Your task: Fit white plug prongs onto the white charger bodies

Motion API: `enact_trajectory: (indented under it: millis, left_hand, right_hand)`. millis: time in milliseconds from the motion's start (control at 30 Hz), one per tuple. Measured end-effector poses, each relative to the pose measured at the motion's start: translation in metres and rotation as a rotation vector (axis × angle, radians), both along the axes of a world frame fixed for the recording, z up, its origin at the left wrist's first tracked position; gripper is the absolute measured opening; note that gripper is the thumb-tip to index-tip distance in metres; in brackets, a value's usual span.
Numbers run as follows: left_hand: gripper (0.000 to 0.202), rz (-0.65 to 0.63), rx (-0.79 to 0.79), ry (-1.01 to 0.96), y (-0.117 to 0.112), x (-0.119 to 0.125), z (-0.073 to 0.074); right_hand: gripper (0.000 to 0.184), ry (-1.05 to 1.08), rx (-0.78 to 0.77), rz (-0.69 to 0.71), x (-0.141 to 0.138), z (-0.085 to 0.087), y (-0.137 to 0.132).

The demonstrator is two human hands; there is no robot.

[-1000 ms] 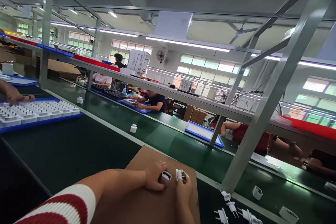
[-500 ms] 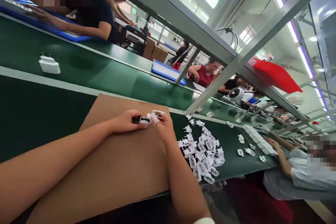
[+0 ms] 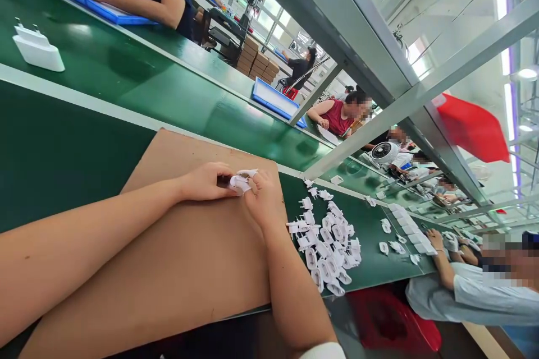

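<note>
Hands have come together since a moment ago, so now the left hand [image 3: 206,180] grip is pinched shut on the shell [image 3: 237,184] and the right hand [image 3: 263,200] pinches the plug piece [image 3: 248,172] against it, over the cardboard [image 3: 177,269] on the desk [image 3: 63,140].

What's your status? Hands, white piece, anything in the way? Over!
Left hand, right hand: both pinching white plug part. Held over cardboard sheet. Loose parts pile beside right forearm.

Left hand [image 3: 206,181] and right hand [image 3: 263,199] pinch a white plug piece [image 3: 239,183] over a cardboard sheet [image 3: 181,269]; a heap of white parts [image 3: 328,247] lies at four o'clock from them.
</note>
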State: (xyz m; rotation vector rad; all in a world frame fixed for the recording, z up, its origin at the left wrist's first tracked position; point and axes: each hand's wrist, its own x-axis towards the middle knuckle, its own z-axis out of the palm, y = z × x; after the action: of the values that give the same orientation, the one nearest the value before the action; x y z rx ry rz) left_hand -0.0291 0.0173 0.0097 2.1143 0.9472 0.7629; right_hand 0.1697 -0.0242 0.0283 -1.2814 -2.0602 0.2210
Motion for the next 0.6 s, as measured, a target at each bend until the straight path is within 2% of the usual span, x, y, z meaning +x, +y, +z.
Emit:
enact_trajectory:
  millis: [100,300,433,600]
  left_hand:
    - [0.047,0.002,-0.009,0.008,0.0000,0.0004,-0.0012]
    - [0.047,0.035,0.000,0.027,-0.0009,0.0008,-0.0026]
    - [0.048,0.037,-0.007,0.014,-0.0023,0.0009,-0.0015]
    - [0.045,0.013,-0.002,-0.004,0.0028,-0.0010,-0.0060]
  right_hand:
    - [0.039,-0.049,0.017,-0.014,-0.0007,0.0029,-0.0023]
    - [0.044,-0.011,0.050,-0.053,-0.0012,0.0102,-0.0095]
    - [0.037,-0.057,0.015,-0.067,-0.0015,0.0096,-0.0084]
    - [0.031,-0.157,0.053,-0.079,-0.0033,0.0056,-0.0027]
